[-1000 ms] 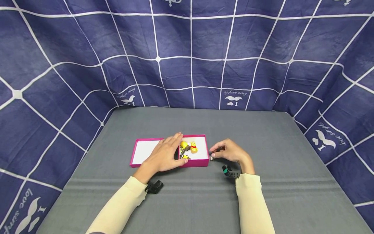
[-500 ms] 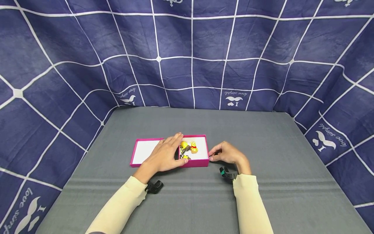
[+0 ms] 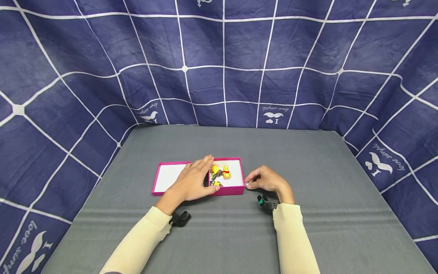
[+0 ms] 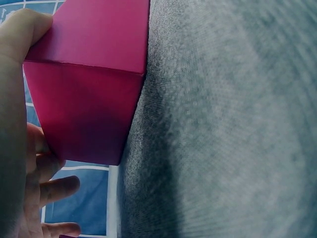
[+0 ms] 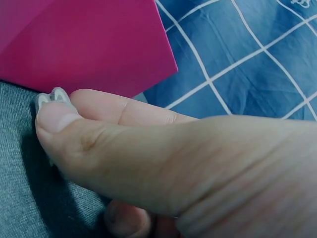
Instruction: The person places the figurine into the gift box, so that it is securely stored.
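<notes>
Right grip (image 3: 267,180) moved nearer pink box (image 3: 230,191) — pinches small white piece (image 5: 58,94) — left grip (image 3: 192,183) clamped across box

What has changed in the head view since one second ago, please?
The right hand moved slightly to the left, and its fingers, parted before, now pinch the small pale thing beside the pink box. The left hand stayed against the box; the toys inside and the pink-rimmed tray look unmoved.

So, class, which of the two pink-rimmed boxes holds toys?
The box nearer the right hand: small figures lie in it; the other box shows only white inside.
</notes>
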`<state>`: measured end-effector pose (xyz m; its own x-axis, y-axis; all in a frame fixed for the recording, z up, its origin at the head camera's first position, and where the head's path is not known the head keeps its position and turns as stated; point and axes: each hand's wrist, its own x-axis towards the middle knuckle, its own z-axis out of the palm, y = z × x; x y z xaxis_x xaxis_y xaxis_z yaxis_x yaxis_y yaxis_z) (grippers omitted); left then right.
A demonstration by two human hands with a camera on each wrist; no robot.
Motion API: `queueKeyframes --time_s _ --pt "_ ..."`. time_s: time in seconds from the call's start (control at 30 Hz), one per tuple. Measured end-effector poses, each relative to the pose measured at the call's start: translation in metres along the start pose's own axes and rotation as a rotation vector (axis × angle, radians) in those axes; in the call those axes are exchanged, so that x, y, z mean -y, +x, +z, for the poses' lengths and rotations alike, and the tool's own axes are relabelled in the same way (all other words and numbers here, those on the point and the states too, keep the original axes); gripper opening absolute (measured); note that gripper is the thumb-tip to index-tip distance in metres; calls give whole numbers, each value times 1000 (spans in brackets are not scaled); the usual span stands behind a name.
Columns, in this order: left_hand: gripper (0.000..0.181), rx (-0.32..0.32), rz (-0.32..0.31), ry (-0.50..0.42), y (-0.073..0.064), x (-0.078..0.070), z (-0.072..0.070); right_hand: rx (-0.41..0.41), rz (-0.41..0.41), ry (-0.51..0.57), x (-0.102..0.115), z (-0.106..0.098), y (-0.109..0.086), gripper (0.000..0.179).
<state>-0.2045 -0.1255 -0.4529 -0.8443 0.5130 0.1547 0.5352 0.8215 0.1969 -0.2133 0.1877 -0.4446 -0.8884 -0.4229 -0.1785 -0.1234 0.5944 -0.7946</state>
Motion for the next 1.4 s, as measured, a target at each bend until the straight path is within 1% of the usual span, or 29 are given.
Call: queueKeyframes --time_s 0.23,0.37,0.53,0.67,0.83,0.97,1.2,1.4 --pt "104 -12 -4 -3 0 0 1 -18 5 -17 -1 1 0 16" --pt "105 -6 -1 0 0 -1 0 -39 13 -27 -1 -1 0 13" --pt "106 -7 5 4 0 0 0 -85 -7 -37 -2 -4 -1 12" --pt "106 -16 7 2 0 0 1 -102 -19 -34 -2 -5 -3 12" --pt "106 -14 8 1 0 0 0 -115 -49 5 -3 -8 -4 12" --pt "106 -6 6 2 -1 0 0 -162 -57 16 0 -12 -5 12" --pt "106 0 2 11 0 0 0 -251 -103 12 4 -16 -5 15" --pt "106 6 1 21 1 1 1 -321 -94 -11 6 -18 -7 14"
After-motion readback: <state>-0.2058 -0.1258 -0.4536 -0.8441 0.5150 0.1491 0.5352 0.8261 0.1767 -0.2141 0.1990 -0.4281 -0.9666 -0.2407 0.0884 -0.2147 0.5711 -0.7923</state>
